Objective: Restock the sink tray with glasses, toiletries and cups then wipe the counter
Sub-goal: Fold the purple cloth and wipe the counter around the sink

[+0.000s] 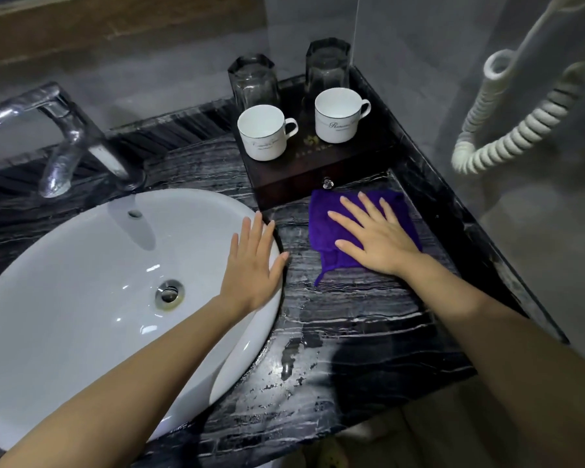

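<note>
While flat on veined marble counter (352, 319) | right hand (379, 238) | fuzzy purple cloth (321, 228)

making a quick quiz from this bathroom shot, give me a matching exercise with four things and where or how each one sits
Things:
1. purple cloth
2. left hand
3. two glasses
4. two white cups

Places or states:
A. upside down at the back of the dark tray
B. flat on the rim of the white sink
C. upright at the front of the tray, handles to the right
D. pressed on the black counter under the right hand

Pairs: 1-D, 2-B, 3-A, 4-C
</note>
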The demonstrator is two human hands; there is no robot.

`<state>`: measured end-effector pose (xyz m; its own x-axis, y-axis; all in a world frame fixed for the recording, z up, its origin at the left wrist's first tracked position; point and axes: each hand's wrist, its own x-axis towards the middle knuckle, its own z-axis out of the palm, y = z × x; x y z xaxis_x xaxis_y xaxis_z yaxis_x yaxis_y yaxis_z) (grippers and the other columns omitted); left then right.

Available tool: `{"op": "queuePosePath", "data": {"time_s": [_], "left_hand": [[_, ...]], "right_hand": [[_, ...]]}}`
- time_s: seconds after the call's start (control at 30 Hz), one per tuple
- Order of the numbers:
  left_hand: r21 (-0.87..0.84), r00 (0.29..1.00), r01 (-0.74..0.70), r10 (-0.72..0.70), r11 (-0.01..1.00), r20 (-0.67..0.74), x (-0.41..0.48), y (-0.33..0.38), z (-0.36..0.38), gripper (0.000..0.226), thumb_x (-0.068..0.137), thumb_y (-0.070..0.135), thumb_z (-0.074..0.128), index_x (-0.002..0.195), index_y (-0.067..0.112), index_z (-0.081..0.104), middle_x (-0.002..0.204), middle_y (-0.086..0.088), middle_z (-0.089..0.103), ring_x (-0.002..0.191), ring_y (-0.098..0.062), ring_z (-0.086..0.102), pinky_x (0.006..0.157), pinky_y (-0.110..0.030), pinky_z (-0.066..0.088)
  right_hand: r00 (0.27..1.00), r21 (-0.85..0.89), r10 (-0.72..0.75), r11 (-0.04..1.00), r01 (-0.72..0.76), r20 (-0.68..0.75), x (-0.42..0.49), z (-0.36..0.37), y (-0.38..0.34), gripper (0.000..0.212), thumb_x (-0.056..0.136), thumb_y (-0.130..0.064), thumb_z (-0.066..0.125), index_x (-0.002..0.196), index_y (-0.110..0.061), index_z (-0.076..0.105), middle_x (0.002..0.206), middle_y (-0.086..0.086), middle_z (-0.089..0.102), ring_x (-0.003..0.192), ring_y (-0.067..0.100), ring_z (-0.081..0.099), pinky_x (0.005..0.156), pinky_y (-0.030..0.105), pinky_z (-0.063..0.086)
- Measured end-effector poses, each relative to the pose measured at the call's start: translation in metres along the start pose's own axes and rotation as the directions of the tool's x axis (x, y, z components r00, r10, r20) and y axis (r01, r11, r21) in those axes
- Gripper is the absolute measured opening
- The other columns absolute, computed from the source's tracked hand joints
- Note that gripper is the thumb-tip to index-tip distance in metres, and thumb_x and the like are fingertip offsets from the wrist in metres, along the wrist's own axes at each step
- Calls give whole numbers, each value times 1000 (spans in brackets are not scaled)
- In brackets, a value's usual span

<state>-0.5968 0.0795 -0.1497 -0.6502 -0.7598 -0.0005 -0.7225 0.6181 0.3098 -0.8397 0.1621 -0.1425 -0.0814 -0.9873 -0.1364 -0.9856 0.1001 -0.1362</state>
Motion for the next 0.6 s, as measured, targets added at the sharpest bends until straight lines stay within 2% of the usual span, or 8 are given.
{"op": "queuePosePath", "data": {"time_s": [0.13, 0.3, 0.43, 0.5, 0.6], "left_hand": [[-23, 1000, -1, 1, 1000, -9, 0, -1, 2, 86, 82, 67, -5, 149, 17, 10, 159, -6, -4, 144, -19, -12, 117, -41, -1], [-33, 1000, -6, 6, 999, -10, 0, 0, 2, 81, 84, 65, 0, 149, 18, 8, 159, -5, -4, 142, -15, -16, 117, -38, -4], [-13, 1000, 10, -10, 1000, 3, 0, 1, 0, 78, 85, 63, 2, 149, 19, 8, 159, -5, -5, 145, -19, -12, 118, -41, -3], [8, 999, 20, -20, 1000, 26, 1, 2, -2, 79, 85, 65, 4, 150, 20, 5, 159, -4, -7, 146, -20, -12, 118, -41, -5], [32, 999, 24, -26, 999, 36, 1, 2, -3, 77, 85, 60, 4, 150, 19, 3, 159, -4, -8, 146, -21, -12, 118, -41, -5]], "right_hand": [[994, -11, -105, 994, 105, 9, 19, -1, -10, 74, 81, -64, 5, 149, -35, 12, 161, -8, 5, 149, 20, -4, 118, 45, -6], [984, -13, -180, 984, 180, 17, 33, -2, -30, 79, 80, -73, 0, 149, -36, 9, 161, -9, 6, 149, 20, -5, 119, 45, -5], [975, -6, -220, 976, 220, 28, 39, -3, -39, 79, 76, -69, -7, 148, -39, 6, 161, -10, 4, 149, 20, -6, 120, 46, -4], [973, -3, -226, 974, 227, 45, 40, -3, -39, 77, 79, -73, -4, 148, -40, 6, 161, -11, 3, 149, 19, -8, 120, 46, -5], [972, 2, -227, 974, 227, 54, 39, -2, -42, 72, 81, -65, 0, 148, -41, 6, 161, -11, 2, 148, 19, -8, 120, 46, -6]]}}
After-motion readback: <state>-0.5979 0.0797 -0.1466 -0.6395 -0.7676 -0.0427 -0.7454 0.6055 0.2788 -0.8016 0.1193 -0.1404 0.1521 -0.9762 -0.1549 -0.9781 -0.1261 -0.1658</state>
